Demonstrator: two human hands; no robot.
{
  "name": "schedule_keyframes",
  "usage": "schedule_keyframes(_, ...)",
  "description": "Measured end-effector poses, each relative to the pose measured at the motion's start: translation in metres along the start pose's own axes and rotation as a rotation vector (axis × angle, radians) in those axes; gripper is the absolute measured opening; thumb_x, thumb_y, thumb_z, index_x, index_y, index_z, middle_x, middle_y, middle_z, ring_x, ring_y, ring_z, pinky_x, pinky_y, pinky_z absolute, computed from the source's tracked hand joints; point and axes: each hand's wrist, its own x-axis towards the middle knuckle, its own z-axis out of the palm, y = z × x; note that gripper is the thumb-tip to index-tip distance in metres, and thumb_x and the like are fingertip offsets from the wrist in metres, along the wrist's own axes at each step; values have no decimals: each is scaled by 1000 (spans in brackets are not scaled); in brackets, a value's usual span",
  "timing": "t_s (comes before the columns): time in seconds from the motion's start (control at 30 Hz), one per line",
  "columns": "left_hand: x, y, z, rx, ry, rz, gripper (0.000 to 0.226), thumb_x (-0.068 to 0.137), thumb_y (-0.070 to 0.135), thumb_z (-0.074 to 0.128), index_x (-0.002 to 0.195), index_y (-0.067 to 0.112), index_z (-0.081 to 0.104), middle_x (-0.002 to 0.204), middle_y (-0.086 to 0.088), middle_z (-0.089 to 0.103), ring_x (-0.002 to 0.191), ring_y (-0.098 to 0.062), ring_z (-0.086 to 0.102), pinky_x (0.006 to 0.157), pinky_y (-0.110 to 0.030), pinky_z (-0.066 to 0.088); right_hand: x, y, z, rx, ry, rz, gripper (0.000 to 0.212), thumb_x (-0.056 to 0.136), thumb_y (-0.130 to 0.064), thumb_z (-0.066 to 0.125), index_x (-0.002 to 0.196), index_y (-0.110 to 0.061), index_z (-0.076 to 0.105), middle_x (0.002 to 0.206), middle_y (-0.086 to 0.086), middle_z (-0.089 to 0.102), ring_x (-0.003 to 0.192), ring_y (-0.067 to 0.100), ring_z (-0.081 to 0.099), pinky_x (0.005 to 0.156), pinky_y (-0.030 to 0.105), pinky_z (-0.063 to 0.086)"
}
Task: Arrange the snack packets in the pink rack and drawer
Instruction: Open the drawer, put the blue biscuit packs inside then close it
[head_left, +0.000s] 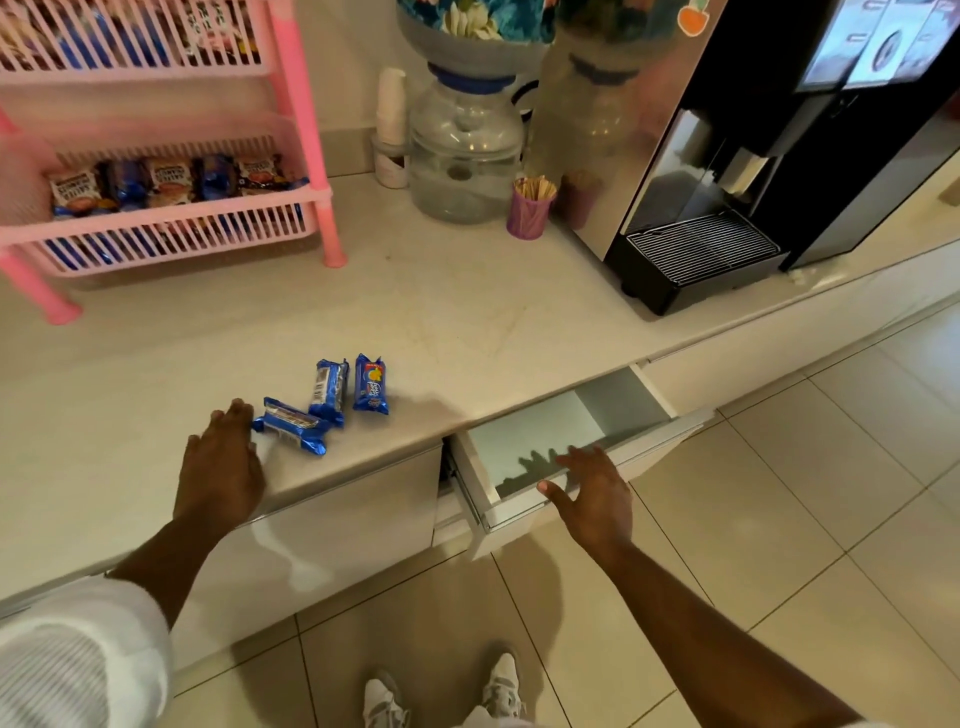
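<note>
Three blue snack packets lie on the counter near its front edge: one (292, 427) lying crosswise by my left hand, one (329, 388) upright behind it, one (371, 384) to the right. My left hand (221, 470) rests flat on the counter, fingers apart, just left of the nearest packet. My right hand (589, 493) is open with its fingers over the front rim of the white drawer (535, 426), which stands pulled out and shows a bare white inside. The pink rack (171, 228) at the back left holds several packets on its lower and upper shelves.
A water bottle (465, 150) and a purple cup of stirrers (530, 210) stand at the back of the counter. A black coffee machine (727, 208) fills the right side. Stacked paper cups (390, 109) stand by the wall. Tiled floor and my shoes lie below.
</note>
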Motion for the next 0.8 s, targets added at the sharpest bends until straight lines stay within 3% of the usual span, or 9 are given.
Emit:
schedule_keyframes(0.07, 1, 3, -1, 13, -2, -12, 50, 91, 1, 47, 140, 2, 40, 136, -23, 49, 127, -42, 46, 106, -57, 36, -1, 5, -3, -27, -22, -107, 38, 88, -59, 64, 108, -29, 76, 114, -8, 74, 117, 16, 65, 101, 41, 49)
schedule_keyframes(0.17, 1, 9, -2, 22, 9, -17, 44, 88, 0, 49, 132, 2, 44, 128, -25, 53, 118, -45, 51, 101, -58, 40, 2, 8, -9, -104, -52, -156, 33, 88, -60, 62, 94, -32, 79, 86, -14, 74, 85, 7, 67, 88, 34, 52)
schedule_keyframes(0.27, -2, 11, -3, 17, 32, -21, 46, 88, 1, 50, 134, 1, 43, 129, -25, 53, 116, -46, 53, 101, -58, 41, 6, 4, -19, -119, -162, -65, 32, 87, -61, 62, 83, -34, 78, 80, -16, 69, 81, 5, 62, 67, 24, 50)
schedule_keyframes(0.33, -3, 13, -5, 7, 38, -19, 46, 89, 2, 50, 134, 1, 43, 129, -26, 52, 115, -47, 53, 101, -58, 42, 9, 3, -22, -134, -229, 2, 35, 88, -60, 62, 76, -31, 77, 78, -16, 68, 79, 6, 63, 61, 23, 48)
schedule_keyframes(0.43, -5, 17, -8, 1, 51, -18, 45, 89, 2, 52, 133, 0, 45, 125, -26, 55, 109, -46, 57, 96, -57, 47, 8, 2, -23, -129, -363, 72, 39, 92, -55, 59, 74, -25, 77, 80, -9, 73, 78, 11, 66, 71, 31, 58)
schedule_keyframes(0.57, -6, 18, -10, -4, 72, -6, 42, 88, 2, 54, 130, 1, 46, 116, -24, 57, 100, -44, 59, 90, -54, 49, -1, 4, -23, -95, -410, 64, 41, 96, -48, 60, 73, -21, 79, 82, -2, 75, 90, 16, 66, 82, 36, 58)
schedule_keyframes(0.8, -9, 15, -9, -18, 72, -29, 40, 93, 6, 48, 133, 2, 45, 120, -23, 56, 102, -42, 59, 94, -54, 47, -2, -2, -27, -121, -438, 127, 40, 93, -51, 63, 78, -17, 79, 78, 2, 75, 78, 17, 69, 75, 31, 58)
